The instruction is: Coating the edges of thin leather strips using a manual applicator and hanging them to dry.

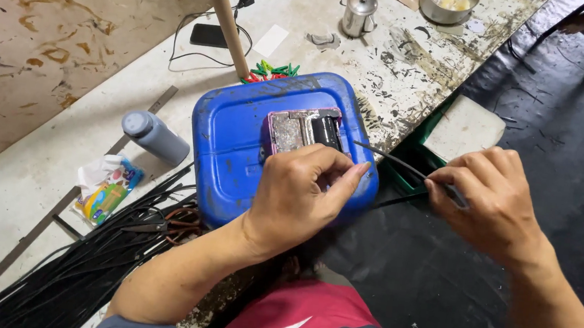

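**Thin black strip at the small device, both hands on the job**

The left hand (299, 197) rests on the blue lid (236, 151), which sits at the near edge of the bench (26, 181). Its fingers are curled together against the near side of the small device (304, 129), a silvery block with a black part on the right; whether they pinch anything underneath cannot be told. The right hand (488, 197) hangs off the bench edge, over the dark floor, thumb and fingers pressed shut on the strip (389, 158). The strip runs from that pinch up and left, its free tip ending just beside the device's right side, close above the left thumb.

As a judgement, the work is midway: one strip is up at the device but not visibly seated, and a large bundle of strips (82, 265) lies unused on the near left of the bench, with scissors (172, 222) on top of it.

A grey bottle (155, 136) lies left of the lid, a coloured packet (107, 189) nearer the edge, and a metal can (359, 12) stands toward the far edge.
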